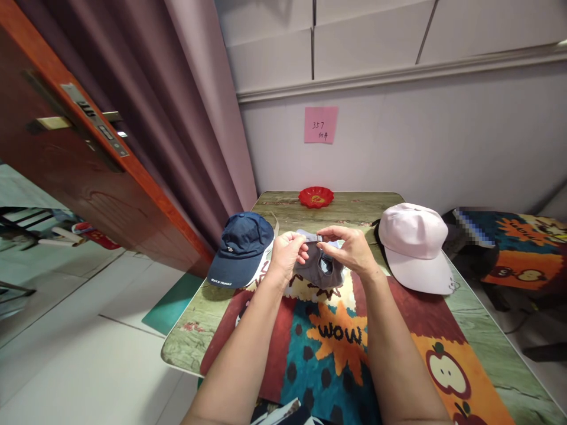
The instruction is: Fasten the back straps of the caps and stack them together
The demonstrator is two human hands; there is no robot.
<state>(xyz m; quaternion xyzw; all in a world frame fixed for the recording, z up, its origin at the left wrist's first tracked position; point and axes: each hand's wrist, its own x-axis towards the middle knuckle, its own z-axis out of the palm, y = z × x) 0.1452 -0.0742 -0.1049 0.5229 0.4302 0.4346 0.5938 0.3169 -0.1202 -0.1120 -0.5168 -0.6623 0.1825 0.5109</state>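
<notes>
A dark grey-brown baseball cap (310, 270) is held over the middle of the table, its back opening turned toward me. My left hand (287, 255) is closed in a pinch on the cap's back strap, and the curled fingers partly hide the strap's end. On the other side, my right hand (352, 248) pinches the strap at its small metal buckle (319, 238) between thumb and fingers. To the left of my hands sits a navy cap (248, 237) with white lettering on its brim. A pale pink cap (414, 231) rests on the right side.
A red scalloped dish (316, 197) lies at the table's far edge. Under my forearms spreads a colourful mat (305, 336) on the wood-patterned table (186, 336). A pink note (321, 125) is stuck on the wall. An open wooden door (146, 195) stands at the left.
</notes>
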